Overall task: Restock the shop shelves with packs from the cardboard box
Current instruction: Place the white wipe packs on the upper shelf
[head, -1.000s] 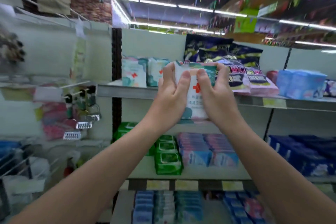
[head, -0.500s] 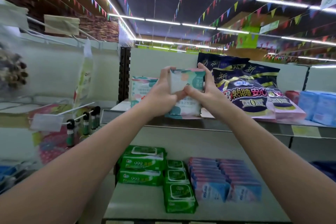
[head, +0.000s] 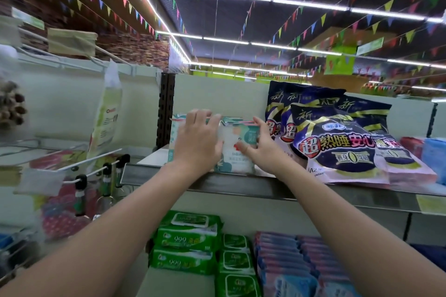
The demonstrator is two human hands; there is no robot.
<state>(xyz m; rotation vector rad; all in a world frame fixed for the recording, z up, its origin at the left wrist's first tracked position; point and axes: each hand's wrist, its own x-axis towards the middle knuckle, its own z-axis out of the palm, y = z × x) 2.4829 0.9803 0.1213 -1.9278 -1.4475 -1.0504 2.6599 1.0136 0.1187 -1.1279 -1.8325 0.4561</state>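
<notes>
A white and teal pack (head: 237,155) with a red cross mark stands upright on the top shelf (head: 241,187), near its front edge. My right hand (head: 261,146) pinches the pack's right side, thumb in front and fingers at its top corner. My left hand (head: 198,142) lies with spread, fairly straight fingers against the pack's left part and a similar pack (head: 174,137) beside it. The cardboard box is out of view.
Large dark blue and pink bags (head: 342,142) lean on the shelf right of the pack. Green wipe packs (head: 188,246) and pink-blue packs (head: 284,258) fill the shelf below. Hooks with hanging goods (head: 79,183) jut out at the left.
Both hands carried the pack up and forward and set it down on the top shelf next to the similar pack. My left hand went from gripping it to lying flat against it.
</notes>
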